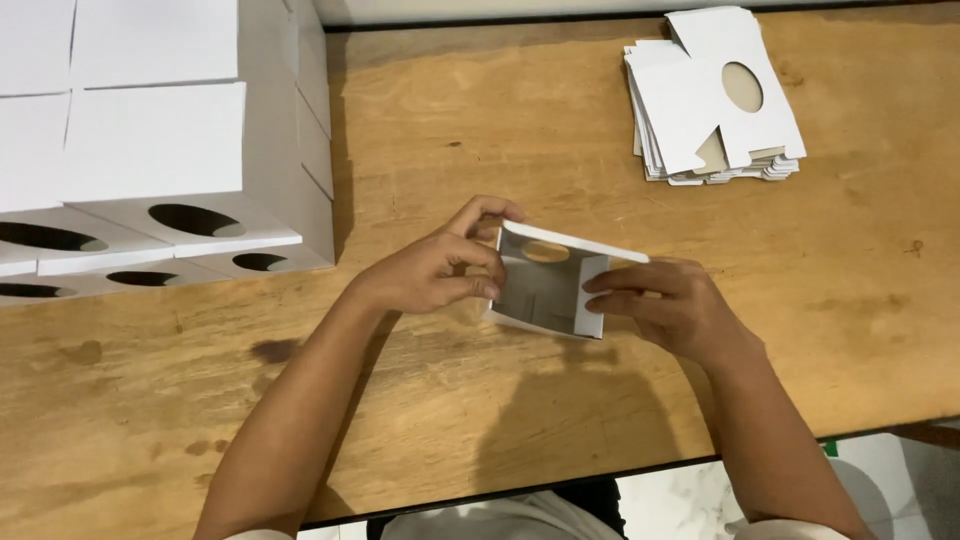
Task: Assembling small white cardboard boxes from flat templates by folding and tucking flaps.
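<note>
2 bare hands meet over a small white cardboard box [545, 285] near the middle of the wooden desk [480, 130]. The left hand [435, 268] grips the box's left wall, thumb on the near side and fingers [480, 212] curled over the top edge, so these are clenched on the card. The right hand [675, 308] holds the right side, its fingers [618, 283] pressed flat against a side flap, thumb hidden behind. The box stands open toward the camera, tilted slightly, its inside grey in shadow, with an oval cut-out visible in its far panel; whether its base touches the desk I cannot tell.

At the far right of the desk lies a stack of flat white blanks [712, 100], each with an oval hole, well apart from the hands. On the left sits a pile of finished white boxes [160, 150], several showing dark oval openings on their near faces.
</note>
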